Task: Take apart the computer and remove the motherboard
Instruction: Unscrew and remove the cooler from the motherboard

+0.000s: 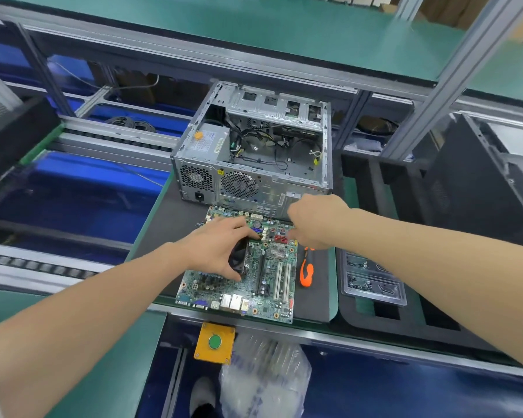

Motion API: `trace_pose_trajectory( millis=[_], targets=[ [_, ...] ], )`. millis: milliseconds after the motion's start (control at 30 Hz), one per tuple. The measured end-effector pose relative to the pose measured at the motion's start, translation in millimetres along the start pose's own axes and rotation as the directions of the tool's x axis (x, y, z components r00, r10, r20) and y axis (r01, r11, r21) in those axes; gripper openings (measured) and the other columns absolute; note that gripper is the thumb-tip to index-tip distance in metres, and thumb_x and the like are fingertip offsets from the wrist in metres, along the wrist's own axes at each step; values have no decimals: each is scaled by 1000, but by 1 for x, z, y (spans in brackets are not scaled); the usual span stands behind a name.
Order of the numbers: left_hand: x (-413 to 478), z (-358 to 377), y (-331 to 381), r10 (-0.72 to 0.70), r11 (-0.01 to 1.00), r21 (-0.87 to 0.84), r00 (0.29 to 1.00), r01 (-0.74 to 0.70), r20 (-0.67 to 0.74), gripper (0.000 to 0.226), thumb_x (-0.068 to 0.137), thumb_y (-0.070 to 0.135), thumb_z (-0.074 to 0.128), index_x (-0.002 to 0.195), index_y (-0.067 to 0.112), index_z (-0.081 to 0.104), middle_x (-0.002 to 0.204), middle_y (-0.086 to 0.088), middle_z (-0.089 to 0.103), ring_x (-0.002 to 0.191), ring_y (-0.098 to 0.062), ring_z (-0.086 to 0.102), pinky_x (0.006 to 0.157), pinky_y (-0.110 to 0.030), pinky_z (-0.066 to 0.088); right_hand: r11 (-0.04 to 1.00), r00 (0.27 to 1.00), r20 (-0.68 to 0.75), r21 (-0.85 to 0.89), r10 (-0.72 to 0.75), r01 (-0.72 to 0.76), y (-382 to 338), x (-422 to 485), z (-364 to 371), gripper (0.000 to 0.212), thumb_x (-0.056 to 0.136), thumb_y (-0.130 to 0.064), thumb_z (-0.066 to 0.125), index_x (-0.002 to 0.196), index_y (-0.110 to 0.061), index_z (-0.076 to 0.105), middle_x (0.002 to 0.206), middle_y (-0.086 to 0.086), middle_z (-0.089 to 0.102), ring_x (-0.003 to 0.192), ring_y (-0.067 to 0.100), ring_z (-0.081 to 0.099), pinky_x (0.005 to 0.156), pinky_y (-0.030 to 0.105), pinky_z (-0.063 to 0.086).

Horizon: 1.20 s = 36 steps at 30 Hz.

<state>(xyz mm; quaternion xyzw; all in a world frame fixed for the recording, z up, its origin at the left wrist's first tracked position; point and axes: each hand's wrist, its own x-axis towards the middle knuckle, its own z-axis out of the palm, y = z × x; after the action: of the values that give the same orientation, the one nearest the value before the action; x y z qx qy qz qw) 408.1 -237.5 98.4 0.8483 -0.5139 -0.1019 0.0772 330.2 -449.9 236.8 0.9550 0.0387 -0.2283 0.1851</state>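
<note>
The green motherboard [254,285] lies flat on the dark mat in front of the open grey computer case [254,152]. My left hand [221,245] curls over the black CPU cooler fan [239,260] on the board and grips it. Above the board's far right corner, my right hand [314,221] hovers with its fingers curled downward; whether it holds anything is hidden. The case stands with its side open, showing loose cables and the power supply [206,143] inside.
An orange-handled screwdriver [306,270] lies on the mat just right of the board. A clear plastic tray [372,279] sits further right. A yellow box with a green button [214,342] and a plastic bag [263,378] are below the bench edge. Another dark case [477,182] stands at right.
</note>
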Motion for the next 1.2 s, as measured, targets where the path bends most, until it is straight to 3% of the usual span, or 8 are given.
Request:
trace_pose_trajectory(
  millis=[233, 367, 500, 633, 800, 900, 1000, 1200],
  targets=[
    [-2, -22, -6, -117, 926, -368, 991, 84, -69, 106, 56, 70, 87, 147, 33, 47, 126, 15, 53, 114, -5, 51, 98, -27, 42, 1000, 1000, 22, -19, 11, -10, -6, 8, -23, 39, 107, -45, 46, 103, -7, 53, 84, 2, 47, 69, 27, 52, 63, 40, 47],
    [-4, -41, -8, -283, 798, -571, 957, 195, -68, 102, 53, 76, 86, 143, 40, 52, 131, 30, 55, 122, 3, 52, 105, -23, 41, 998, 992, 124, 64, -2, -6, -8, 11, -28, 34, 107, -14, 44, 136, -12, 62, 126, 10, 60, 97, 30, 61, 68, 41, 52],
    [-9, -49, -14, -495, 520, -803, 869, 292, -5, 78, 57, 77, 83, 125, 44, 65, 121, 24, 64, 112, 3, 62, 97, -25, 47, 822, 995, 51, 562, 84, -98, -8, 15, -23, 30, 107, -28, 48, 118, -5, 63, 97, 7, 65, 77, 20, 60, 55, 30, 41],
    [-6, -56, -13, -635, 136, -947, 760, 290, 141, 82, 50, 71, 92, 113, 21, 74, 111, -7, 77, 102, -20, 74, 91, -34, 54, 585, 980, -174, 806, 93, 88, -7, 19, -13, 51, 82, -58, 76, 105, -16, 60, 84, -2, 60, 69, 18, 55, 58, 32, 39],
    [-1, -74, -5, -612, -268, -923, 691, 277, 386, 67, 64, 57, 91, 115, 17, 77, 111, -9, 78, 101, -29, 73, 82, -40, 58, 731, 954, -297, 643, -35, 227, -29, 24, -23, 109, 58, -82, 77, 148, -29, 45, 136, -7, 47, 120, 18, 52, 95, 42, 50],
    [6, -86, 2, -527, -414, -860, 693, 298, 493, 55, 74, 55, 84, 111, 15, 76, 107, -11, 78, 93, -33, 77, 78, -47, 63, 828, 948, -319, 530, -2, 180, -41, 29, -28, 123, 48, -90, 71, 151, -29, 39, 141, -6, 46, 124, 22, 56, 93, 48, 55],
    [15, -99, 10, -486, -487, -819, 686, 303, 542, 46, 77, 55, 82, 96, 14, 73, 83, -7, 77, 64, -26, 73, 56, -34, 59, 874, 924, -374, 470, 74, 121, -40, 33, -33, 109, 52, -82, 74, 142, -28, 44, 132, -5, 45, 106, 26, 63, 77, 41, 55],
    [47, -106, 31, -540, -374, -864, 678, 338, 499, 46, 74, 56, 84, 98, 20, 69, 74, -2, 71, 74, -24, 67, 62, -31, 55, 894, 938, -324, 447, 121, 39, -11, 26, -35, 99, 54, -71, 81, 130, -22, 41, 122, -4, 54, 102, 26, 62, 70, 40, 50]
  ],
)
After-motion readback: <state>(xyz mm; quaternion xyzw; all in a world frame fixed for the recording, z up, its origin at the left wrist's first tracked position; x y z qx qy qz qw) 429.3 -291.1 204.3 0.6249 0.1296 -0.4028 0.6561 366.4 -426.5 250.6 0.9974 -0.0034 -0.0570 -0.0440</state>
